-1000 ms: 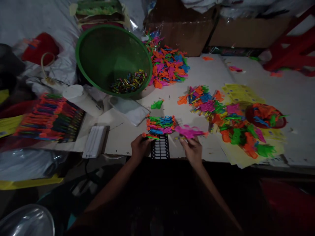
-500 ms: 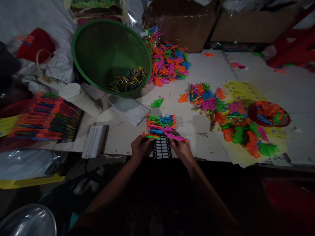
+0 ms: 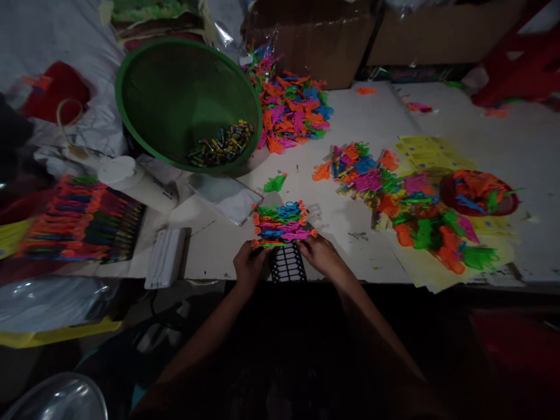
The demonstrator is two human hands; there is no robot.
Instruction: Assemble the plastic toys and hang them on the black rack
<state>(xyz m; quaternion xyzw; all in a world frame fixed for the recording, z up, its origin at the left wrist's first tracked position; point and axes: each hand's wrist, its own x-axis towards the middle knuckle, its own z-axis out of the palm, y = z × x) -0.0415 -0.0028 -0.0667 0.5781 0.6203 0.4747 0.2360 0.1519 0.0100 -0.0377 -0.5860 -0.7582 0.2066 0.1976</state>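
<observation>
In front of me lies a black plastic rack (image 3: 287,263) with a row of slots. Bright plastic pieces (image 3: 280,217) in green, blue, pink and orange lie across its far part, with round orange ends at both sides. My left hand (image 3: 250,263) is at the rack's left side, its fingers closed at the end of the nearest piece, a thin green one (image 3: 273,244) with an orange end. My right hand (image 3: 322,255) is at the right side, fingers bent in beside a pink piece (image 3: 298,232); its fingertips are partly hidden. A loose green piece (image 3: 275,183) lies beyond the rack.
A green basket (image 3: 125,125) with small striped tubes leans at back left, beside a heap of plastic pieces (image 3: 293,114). More pieces (image 3: 367,175) and a red basket (image 3: 510,205) lie right. At left are a filled rack (image 3: 87,219), white bottle (image 3: 140,184) and white power bank-like block (image 3: 165,256).
The pink piece at the right, which slanted towards my right hand, now lies more level across the rack. My right hand has shifted slightly. The whole view has turned a little.
</observation>
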